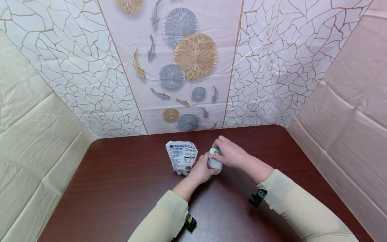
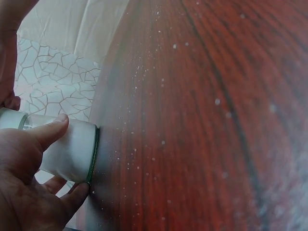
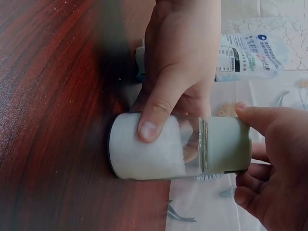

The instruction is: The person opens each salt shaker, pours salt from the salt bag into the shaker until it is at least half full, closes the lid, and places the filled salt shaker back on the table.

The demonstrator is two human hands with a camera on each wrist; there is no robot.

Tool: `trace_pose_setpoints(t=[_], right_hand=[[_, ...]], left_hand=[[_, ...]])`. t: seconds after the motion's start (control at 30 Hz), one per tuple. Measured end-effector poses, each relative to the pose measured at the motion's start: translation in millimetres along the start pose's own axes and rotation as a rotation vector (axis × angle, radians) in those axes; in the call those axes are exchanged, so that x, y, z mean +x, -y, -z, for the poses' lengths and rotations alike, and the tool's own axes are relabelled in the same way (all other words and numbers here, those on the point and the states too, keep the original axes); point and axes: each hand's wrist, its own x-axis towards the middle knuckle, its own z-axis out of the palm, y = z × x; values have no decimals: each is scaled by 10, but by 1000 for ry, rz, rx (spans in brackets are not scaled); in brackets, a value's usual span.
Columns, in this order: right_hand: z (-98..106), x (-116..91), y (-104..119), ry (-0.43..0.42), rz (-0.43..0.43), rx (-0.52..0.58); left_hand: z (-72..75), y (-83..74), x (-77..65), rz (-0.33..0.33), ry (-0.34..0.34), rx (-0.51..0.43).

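Observation:
A clear glass jar [image 3: 163,161] stands upright on the table, most of its body filled with white granules. My left hand [image 1: 200,171] grips the jar's body low down, thumb on one side and fingers round the other. At the top, a pale green lid [image 3: 230,144] sits on the jar's neck. The fingers and thumb of my right hand [image 1: 231,154] hold this lid around its rim. Just left of the jar, a white printed bag [image 1: 180,155] stands upright, partly hidden by the left hand in the right wrist view.
White specks [image 2: 163,142] lie scattered on the dark red wood-grain table [image 1: 121,188]. Behind the table's far edge rises a patterned cloth wall [image 1: 260,84], with plain cloth walls [image 1: 347,101] at both sides.

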Motion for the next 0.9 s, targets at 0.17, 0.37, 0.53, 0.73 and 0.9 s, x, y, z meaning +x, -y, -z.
trace_pose_setpoints(t=[0.17,0.37,0.53,0.73,0.9], right_hand=[[-17,10,43,4,-63,-28],[-43,27,75,-25,-120,-52],[-70,13,76,-49,-151,-51],[-90,-46,62,-56,-105,-53],[-33,-102,21,11,13,-38]], left_hand=[[10,-11,-15,-9,-5,8],[16,-16,-11,-4,-8,7],[19,-18,-12,0,-2,5],[17,-11,-5,-2,9,7],[15,-16,4,0,14,19]])
